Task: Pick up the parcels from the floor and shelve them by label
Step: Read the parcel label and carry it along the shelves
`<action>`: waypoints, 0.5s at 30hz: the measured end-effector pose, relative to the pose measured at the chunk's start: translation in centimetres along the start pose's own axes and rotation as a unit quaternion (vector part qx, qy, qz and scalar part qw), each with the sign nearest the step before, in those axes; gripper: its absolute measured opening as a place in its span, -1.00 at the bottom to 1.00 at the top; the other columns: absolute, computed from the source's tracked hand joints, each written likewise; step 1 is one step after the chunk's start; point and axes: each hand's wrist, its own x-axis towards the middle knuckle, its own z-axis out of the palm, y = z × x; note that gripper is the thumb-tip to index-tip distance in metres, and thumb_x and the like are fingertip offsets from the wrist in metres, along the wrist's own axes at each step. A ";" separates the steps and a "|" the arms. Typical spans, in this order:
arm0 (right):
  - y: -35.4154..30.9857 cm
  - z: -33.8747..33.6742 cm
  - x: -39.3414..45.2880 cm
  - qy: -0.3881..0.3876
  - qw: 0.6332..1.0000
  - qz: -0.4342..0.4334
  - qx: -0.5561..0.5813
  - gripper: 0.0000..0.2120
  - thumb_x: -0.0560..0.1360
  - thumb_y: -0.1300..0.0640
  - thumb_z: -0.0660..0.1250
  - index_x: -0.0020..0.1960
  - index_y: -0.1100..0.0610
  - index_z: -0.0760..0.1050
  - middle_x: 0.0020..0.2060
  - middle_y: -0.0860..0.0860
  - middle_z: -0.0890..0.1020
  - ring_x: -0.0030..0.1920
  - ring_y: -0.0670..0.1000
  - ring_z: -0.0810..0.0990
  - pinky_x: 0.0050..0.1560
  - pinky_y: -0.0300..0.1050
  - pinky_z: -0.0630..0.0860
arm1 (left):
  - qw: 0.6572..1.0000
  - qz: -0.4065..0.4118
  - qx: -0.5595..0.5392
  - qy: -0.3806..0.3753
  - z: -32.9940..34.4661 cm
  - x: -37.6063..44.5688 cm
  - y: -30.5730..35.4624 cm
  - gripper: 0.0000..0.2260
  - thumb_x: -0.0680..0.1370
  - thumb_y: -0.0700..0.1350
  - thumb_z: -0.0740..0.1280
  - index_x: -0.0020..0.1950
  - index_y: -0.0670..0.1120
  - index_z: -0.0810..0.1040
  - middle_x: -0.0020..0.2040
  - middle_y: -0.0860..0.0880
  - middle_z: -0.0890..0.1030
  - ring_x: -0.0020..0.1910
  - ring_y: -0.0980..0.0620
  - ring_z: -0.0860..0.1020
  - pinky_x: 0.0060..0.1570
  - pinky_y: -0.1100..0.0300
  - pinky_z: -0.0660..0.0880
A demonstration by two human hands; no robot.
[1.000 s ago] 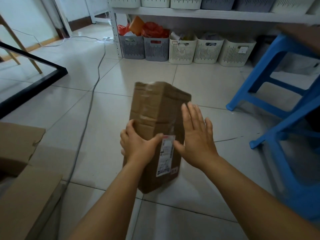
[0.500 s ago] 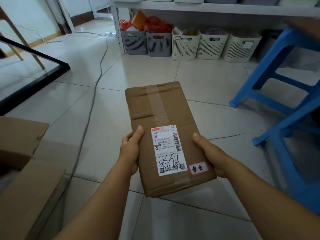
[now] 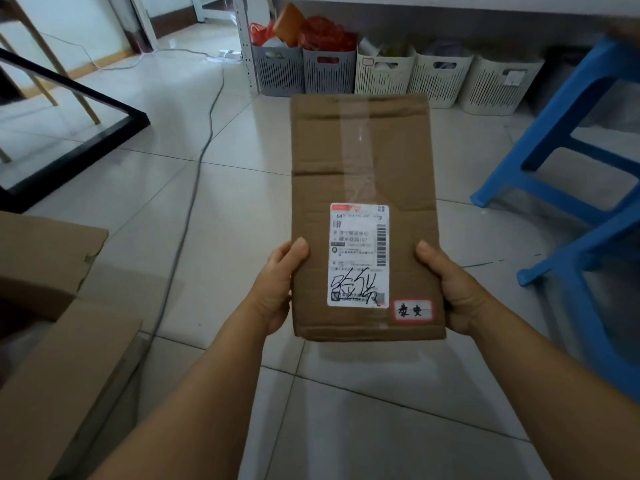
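Note:
A flat brown cardboard parcel [image 3: 363,161] is held above the tiled floor, its taped face up. It carries a white shipping label [image 3: 358,254] with handwriting and a small red-bordered sticker [image 3: 412,310] at its near right corner. My left hand [image 3: 277,289] grips the parcel's left edge with the thumb on top. My right hand [image 3: 450,289] grips the right edge the same way. Beyond the parcel, a white shelf post [image 3: 247,43] stands over a row of slotted baskets [image 3: 440,77] on the floor.
Open cardboard boxes [image 3: 52,358] sit at the near left. A black-framed glass panel [image 3: 69,126] lies at the left, with a grey cable [image 3: 194,188] running across the tiles. A blue plastic stool [image 3: 571,133] stands at the right.
The parcel was turned from on edge to label side up. Both hands shifted to its side edges, and it was squared up and raised closer to the camera.

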 end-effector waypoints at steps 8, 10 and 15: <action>-1.9 0.3 0.2 0.000 0.999 -0.035 0.025 -0.31 0.32 -0.13 0.38 0.39 0.11 0.40 0.05 0.15 0.72 -0.06 0.14 0.73 -0.21 0.04 0.67 | 0.997 0.068 -0.022 -0.031 0.2 0.5 0.7 -0.28 0.39 0.02 0.42 0.52 -0.06 0.27 0.16 -0.17 0.68 -0.02 -0.10 0.72 -0.03 -0.04 0.67; -2.0 0.4 0.2 -0.002 0.999 -0.040 0.022 -0.32 0.33 -0.13 0.37 0.39 0.11 0.40 0.04 0.14 0.73 -0.07 0.14 0.73 -0.21 0.04 0.67 | 0.996 0.076 -0.026 -0.034 0.1 0.5 0.7 -0.27 0.39 0.01 0.42 0.52 -0.05 0.27 0.16 -0.16 0.68 -0.01 -0.10 0.72 -0.02 -0.05 0.66; -2.2 0.5 0.2 -0.014 0.999 -0.046 0.025 -0.34 0.34 -0.13 0.36 0.38 0.10 0.42 -0.02 0.11 0.75 -0.09 0.13 0.74 -0.24 0.02 0.67 | 0.996 0.080 -0.031 -0.039 0.1 0.3 0.9 -0.29 0.40 0.00 0.41 0.52 -0.07 0.29 0.19 -0.20 0.67 0.04 -0.15 0.70 0.04 -0.10 0.65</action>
